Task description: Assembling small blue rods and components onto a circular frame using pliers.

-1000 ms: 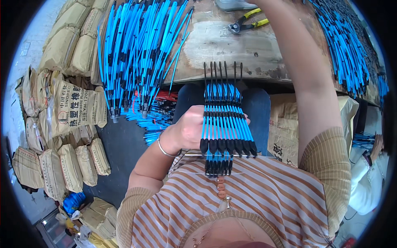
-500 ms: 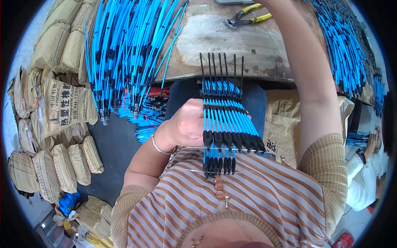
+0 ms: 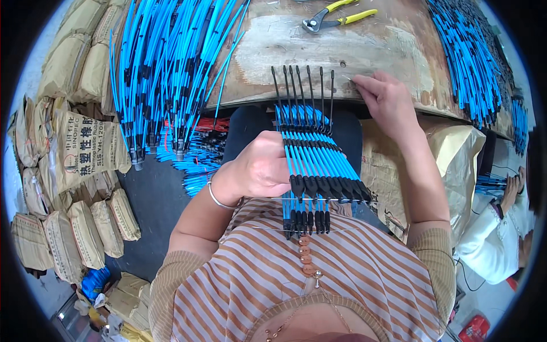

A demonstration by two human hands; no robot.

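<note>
Blue rods (image 3: 320, 162): one bundle, left grip (image 3: 263, 169); one pincers (image 3: 314, 24).

Tabletop (image 3: 273, 54) is lying open between left rods (image 3: 171, 62) and right rods (image 3: 464, 62); pliers (image 3: 315, 23) are blocking farther out, the right hand (image 3: 390, 101) nearer

Blu. rods (image 3: 320, 164) glossy plast., blk. ends (image 3: 310, 186) matt, benchtop (image 3: 273, 48) rough wd., pincers (image 3: 326, 24) metal w/ plast. grips (image 3: 358, 17), sacks (image 3: 85, 228) matt ppr.
</note>
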